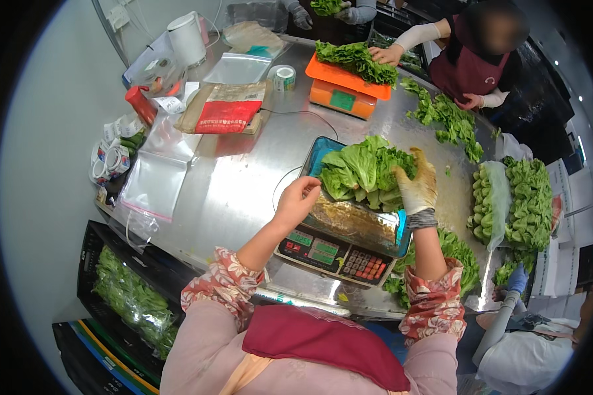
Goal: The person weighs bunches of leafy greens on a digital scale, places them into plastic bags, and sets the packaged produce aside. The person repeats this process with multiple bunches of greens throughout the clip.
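Note:
A bunch of leafy lettuce (363, 170) lies on the pan of a digital scale (346, 217), whose display and keypad face me. My left hand (301, 196), bare, hovers by the pan's left edge with bent fingers and nothing visible in it. At the right side of the lettuce is my right hand (417, 182) in a stained, pale glove, thumb and fingers apart around the outer leaves; whether it grips them I cannot tell. More loose lettuce (457, 256) lies on the steel table beyond my right forearm.
An orange scale (343, 101) bearing lettuce stands at the back, a co-worker's hand (386, 55) on it. Clear plastic bags (153, 182), label rolls (109, 160) and a red-and-tan package (230, 111) lie left. Stacked lettuce (529, 207) stands right. A black crate (91, 276) holds bagged greens.

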The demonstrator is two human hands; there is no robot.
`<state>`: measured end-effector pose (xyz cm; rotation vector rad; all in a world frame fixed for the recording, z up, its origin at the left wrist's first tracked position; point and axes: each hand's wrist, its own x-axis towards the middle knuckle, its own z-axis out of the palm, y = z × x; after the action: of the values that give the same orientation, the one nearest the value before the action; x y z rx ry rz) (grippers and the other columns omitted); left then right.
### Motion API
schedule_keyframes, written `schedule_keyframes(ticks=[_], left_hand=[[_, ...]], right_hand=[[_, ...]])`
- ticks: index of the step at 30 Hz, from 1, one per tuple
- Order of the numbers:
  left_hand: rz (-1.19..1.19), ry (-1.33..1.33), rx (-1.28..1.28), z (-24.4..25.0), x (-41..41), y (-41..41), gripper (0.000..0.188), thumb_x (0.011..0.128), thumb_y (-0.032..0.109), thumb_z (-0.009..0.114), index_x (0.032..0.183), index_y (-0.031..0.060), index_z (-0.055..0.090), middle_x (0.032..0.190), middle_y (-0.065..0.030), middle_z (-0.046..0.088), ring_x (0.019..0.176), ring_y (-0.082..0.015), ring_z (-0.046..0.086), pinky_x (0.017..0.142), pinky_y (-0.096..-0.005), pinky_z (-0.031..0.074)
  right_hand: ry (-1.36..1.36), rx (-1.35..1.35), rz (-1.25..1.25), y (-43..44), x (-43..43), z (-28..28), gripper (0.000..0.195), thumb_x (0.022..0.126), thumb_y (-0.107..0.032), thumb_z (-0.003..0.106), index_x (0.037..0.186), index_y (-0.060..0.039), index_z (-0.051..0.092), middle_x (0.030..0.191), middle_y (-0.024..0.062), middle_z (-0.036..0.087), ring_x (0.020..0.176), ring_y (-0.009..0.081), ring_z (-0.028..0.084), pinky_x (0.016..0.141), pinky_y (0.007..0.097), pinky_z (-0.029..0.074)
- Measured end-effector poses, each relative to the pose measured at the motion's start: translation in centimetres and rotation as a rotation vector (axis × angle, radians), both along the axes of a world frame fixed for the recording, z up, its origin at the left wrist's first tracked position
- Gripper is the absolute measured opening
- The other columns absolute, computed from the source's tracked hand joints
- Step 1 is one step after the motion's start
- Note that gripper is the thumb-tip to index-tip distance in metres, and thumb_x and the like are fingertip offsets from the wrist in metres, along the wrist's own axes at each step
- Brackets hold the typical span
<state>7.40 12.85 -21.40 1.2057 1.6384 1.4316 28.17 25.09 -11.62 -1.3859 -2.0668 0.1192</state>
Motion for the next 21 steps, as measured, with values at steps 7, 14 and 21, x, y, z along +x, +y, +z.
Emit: schedule_keyframes(ticks=[7, 14, 21], left_hand=[[0.082, 0.782, 0.029, 0.2, 4.1, 2.1, 0.052, 0.066, 0.023, 0.072, 0.107, 0.0058, 0.045, 0.101, -0.0133, 0.046, 0.092, -0.0312, 0.050, 0.075, -0.0402, 0.044], [0.012, 0.717, -0.112, -1.3, 3.1, 3.3, 0.042, 0.066, 0.020, 0.069, 0.095, 0.0037, 0.044, 0.095, -0.0168, 0.045, 0.087, -0.0338, 0.051, 0.070, -0.0416, 0.046], [0.379, 0.223, 0.171, 0.8, 0.5, 1.3, 0.036, 0.072, 0.015, 0.069, 0.091, 0.0021, 0.042, 0.090, -0.0104, 0.042, 0.075, -0.0220, 0.048, 0.065, -0.0338, 0.044]], right_hand=[[-0.440, 0.162, 0.382, -2.2, -3.5, 0.6, 0.049, 0.074, -0.037, 0.060, 0.120, -0.0234, 0.049, 0.124, 0.0080, 0.048, 0.115, 0.0288, 0.043, 0.098, 0.0506, 0.026], [-0.690, -0.143, 0.371, 0.4, -3.7, -2.9, 0.065, 0.078, -0.044, 0.056, 0.136, -0.0343, 0.028, 0.140, 0.0091, 0.031, 0.128, 0.0332, 0.029, 0.102, 0.0572, 0.017], [-0.737, -0.113, 0.398, -0.6, -4.1, -3.1, 0.066, 0.081, -0.042, 0.055, 0.138, -0.0328, 0.023, 0.141, 0.0093, 0.029, 0.129, 0.0329, 0.027, 0.104, 0.0546, 0.017]])
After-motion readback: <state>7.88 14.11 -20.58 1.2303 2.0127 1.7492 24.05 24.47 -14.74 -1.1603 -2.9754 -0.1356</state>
